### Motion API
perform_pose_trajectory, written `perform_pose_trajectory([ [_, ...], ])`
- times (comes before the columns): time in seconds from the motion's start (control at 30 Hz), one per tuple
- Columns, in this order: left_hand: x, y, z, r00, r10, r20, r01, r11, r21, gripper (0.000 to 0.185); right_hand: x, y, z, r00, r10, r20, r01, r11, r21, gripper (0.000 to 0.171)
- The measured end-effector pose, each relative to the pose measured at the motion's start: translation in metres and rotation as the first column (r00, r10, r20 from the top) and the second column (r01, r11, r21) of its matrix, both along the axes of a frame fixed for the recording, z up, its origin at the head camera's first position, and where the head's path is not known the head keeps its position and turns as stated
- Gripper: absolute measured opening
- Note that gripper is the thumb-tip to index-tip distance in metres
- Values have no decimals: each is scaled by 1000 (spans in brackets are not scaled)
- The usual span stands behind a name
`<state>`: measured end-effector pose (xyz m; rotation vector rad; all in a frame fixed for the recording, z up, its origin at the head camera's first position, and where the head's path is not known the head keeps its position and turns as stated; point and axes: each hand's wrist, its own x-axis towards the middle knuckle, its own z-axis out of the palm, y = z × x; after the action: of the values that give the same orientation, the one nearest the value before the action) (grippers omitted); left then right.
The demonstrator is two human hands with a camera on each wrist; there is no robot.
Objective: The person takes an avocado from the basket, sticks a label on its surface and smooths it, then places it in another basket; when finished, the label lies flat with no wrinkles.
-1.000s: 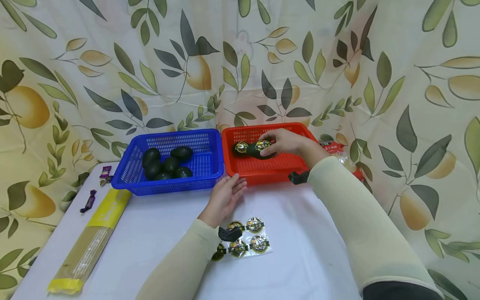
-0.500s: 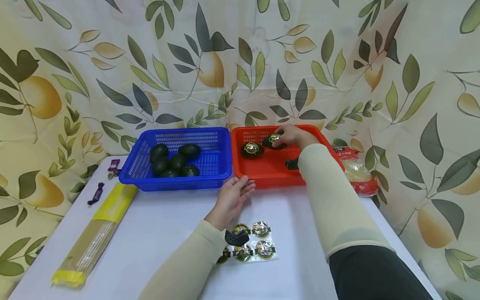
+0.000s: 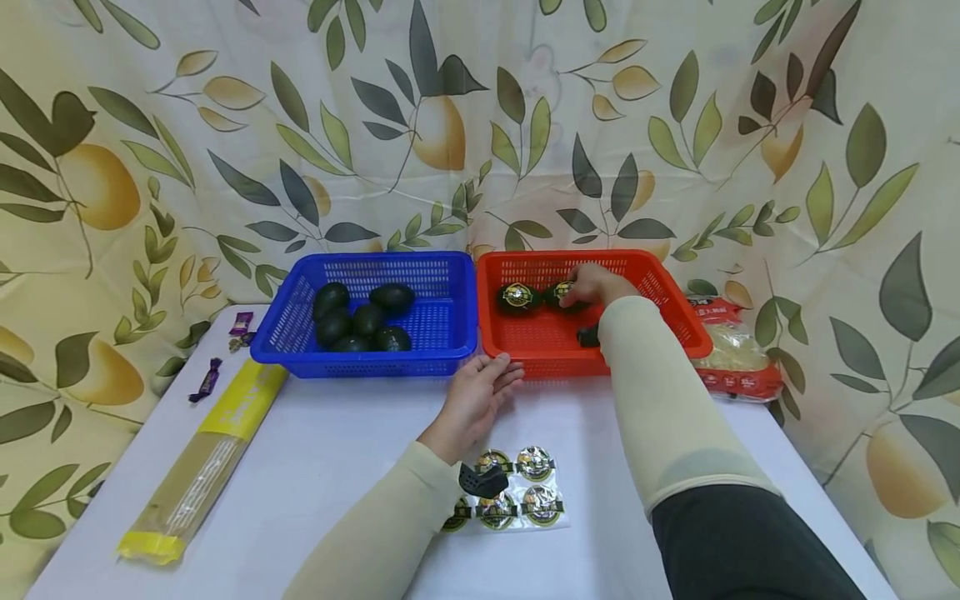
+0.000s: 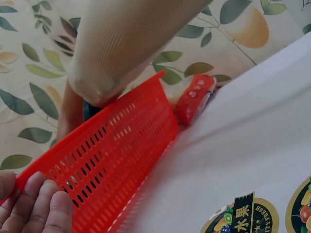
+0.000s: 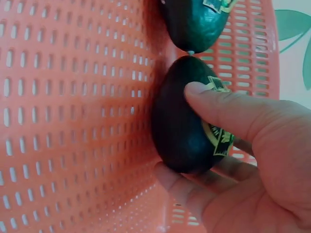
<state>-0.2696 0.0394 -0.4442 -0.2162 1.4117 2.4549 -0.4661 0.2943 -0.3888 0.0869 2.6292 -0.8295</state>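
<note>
My right hand (image 3: 600, 287) is inside the red basket (image 3: 547, 367) and grips a dark green avocado (image 5: 180, 121). In the right wrist view the thumb lies across its top side, the fingers reach round below, and a black-and-gold sticker shows partly behind the thumb. Another stickered avocado (image 3: 517, 297) lies end to end with it along the basket's back wall. At the front left corner of the red basket, my left hand (image 3: 476, 404) holds the rim; in the left wrist view the thumb is over the rim and the fingers (image 4: 36, 204) are against the outer wall.
Left of the red basket stands a blue basket (image 3: 360, 367) with several avocados (image 3: 367, 319). A sticker sheet (image 3: 525, 504) lies beneath the left wrist. A yellow-ended long packet (image 3: 202, 467) and wrapped candies (image 3: 206, 379) lie at left; a red bag (image 3: 738, 350) sits at right.
The right hand has moved the avocado slightly away from the other, then down onto the basket floor beside it. The left hand stays at the rim. The head view has shifted, so everything appears further right.
</note>
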Motion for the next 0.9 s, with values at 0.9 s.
perform_pose_trajectory([
  [0.9, 22, -182, 4, 984, 173, 36, -171, 983, -69, 37, 40, -145, 56, 847, 396, -356, -396, 915, 75, 57],
])
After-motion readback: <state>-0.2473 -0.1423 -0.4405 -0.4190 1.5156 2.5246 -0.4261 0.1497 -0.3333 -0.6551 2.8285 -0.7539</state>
